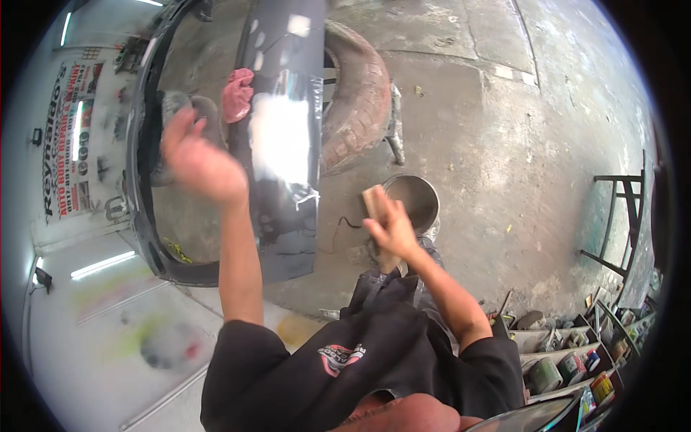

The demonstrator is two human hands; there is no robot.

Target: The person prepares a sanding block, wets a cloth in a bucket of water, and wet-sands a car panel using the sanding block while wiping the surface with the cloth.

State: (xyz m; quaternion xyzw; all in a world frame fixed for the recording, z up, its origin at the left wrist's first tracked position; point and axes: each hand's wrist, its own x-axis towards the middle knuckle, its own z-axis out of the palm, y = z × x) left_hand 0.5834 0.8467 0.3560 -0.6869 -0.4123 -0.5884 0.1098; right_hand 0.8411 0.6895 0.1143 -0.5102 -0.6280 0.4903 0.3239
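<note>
My left hand (206, 163) is raised over the window opening of a dark car door (284, 241), blurred by motion, with its fingers apart and nothing seen in it. On the door panel is a large smooth white patch (281, 137), with smaller pale spots farther up. A crumpled pink cloth (237, 96) lies at the panel's edge, beyond my left hand. To the right of the door, my right hand (394, 232) grips a flat tan block (373, 202). It is at the near left rim of a round grey bucket (437, 205), whose inside looks grey.
A dusty tire (363, 93) lies partly under the door, with a stand leg (396, 140) beside it. At the right stands a dark metal frame (630, 209). Shelves with cans (545, 376) fill the lower right. A printed banner (75, 137) hangs on the left wall.
</note>
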